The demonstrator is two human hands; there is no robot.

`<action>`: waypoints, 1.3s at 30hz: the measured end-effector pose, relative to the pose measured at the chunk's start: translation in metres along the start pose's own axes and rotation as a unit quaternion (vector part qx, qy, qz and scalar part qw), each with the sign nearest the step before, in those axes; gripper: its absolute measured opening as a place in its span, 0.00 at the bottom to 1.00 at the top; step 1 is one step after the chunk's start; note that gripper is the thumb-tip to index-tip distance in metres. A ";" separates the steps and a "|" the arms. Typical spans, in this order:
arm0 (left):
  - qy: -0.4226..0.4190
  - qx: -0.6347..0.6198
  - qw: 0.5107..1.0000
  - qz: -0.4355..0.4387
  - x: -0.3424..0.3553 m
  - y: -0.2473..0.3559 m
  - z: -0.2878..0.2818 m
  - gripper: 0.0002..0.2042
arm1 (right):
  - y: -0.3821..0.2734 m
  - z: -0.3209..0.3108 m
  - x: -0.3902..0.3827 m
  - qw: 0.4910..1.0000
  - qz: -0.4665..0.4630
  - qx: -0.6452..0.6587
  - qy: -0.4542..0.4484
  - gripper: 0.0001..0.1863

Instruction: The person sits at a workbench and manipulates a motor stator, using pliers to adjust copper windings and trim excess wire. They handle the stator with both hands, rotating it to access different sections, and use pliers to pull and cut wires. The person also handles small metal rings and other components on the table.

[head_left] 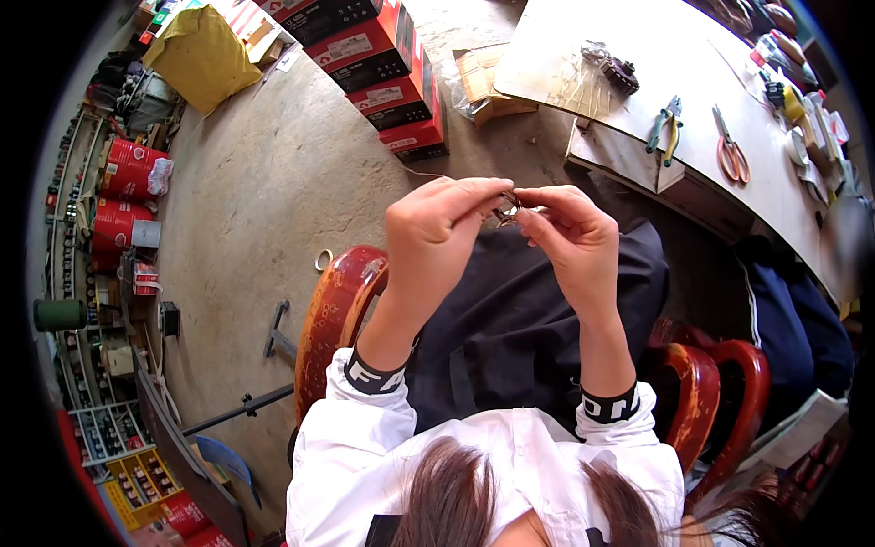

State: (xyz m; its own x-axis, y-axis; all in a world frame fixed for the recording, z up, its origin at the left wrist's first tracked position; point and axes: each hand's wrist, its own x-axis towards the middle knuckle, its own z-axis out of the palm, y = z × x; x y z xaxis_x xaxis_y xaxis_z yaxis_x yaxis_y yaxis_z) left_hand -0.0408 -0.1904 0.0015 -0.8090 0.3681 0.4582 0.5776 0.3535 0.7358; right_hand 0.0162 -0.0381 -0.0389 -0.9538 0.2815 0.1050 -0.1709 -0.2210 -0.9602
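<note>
Both hands meet in front of me, above my dark-clad lap. Pinched in my left hand (pixel 437 214) is a small, dark, shiny wire-like piece (pixel 505 215), too small to name exactly. The fingertips of my right hand (pixel 572 228) are closed on the same piece from the other side. A thin cord or wire end (pixel 421 172) sticks out to the left behind my left hand; whether it joins the piece is hidden. The fingers cover most of what they hold.
Right of my hands, a pale table (pixel 583 36) carries pliers (pixel 666 128), orange-handled scissors (pixel 729 150) and a dark bundled part (pixel 612 68). Red-and-black boxes (pixel 401 91) are stacked ahead. A tape roll (pixel 324 260) lies on the floor. Someone's dark-clothed legs (pixel 793 310) are at right.
</note>
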 end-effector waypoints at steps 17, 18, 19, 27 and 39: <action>-0.019 -0.095 0.987 -0.126 -0.005 0.010 0.010 0.13 | -0.004 0.009 -0.009 0.994 -0.038 -0.072 0.074 0.06; -0.013 -0.099 0.986 -0.137 -0.005 0.012 0.011 0.13 | -0.003 0.009 -0.010 0.994 -0.038 -0.065 0.080 0.05; -0.007 -0.104 0.984 -0.147 -0.006 0.014 0.013 0.13 | -0.001 0.010 -0.011 0.993 -0.047 -0.066 0.088 0.05; -0.013 -0.133 0.981 -0.139 -0.019 0.008 0.020 0.10 | -0.001 0.014 -0.017 0.990 -0.075 -0.015 0.118 0.06; 0.018 0.106 0.985 0.131 -0.016 0.000 0.003 0.10 | -0.013 -0.012 -0.007 0.981 0.108 0.120 -0.106 0.15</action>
State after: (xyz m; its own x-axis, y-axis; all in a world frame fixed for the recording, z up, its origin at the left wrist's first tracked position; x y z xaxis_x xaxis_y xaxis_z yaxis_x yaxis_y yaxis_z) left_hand -0.0273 -0.1934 -0.0073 -0.6297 0.4410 0.6395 0.7742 0.4240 0.4699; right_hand 0.0278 -0.0258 -0.0305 -0.9998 0.0095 -0.0189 0.0122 -0.4754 -0.8797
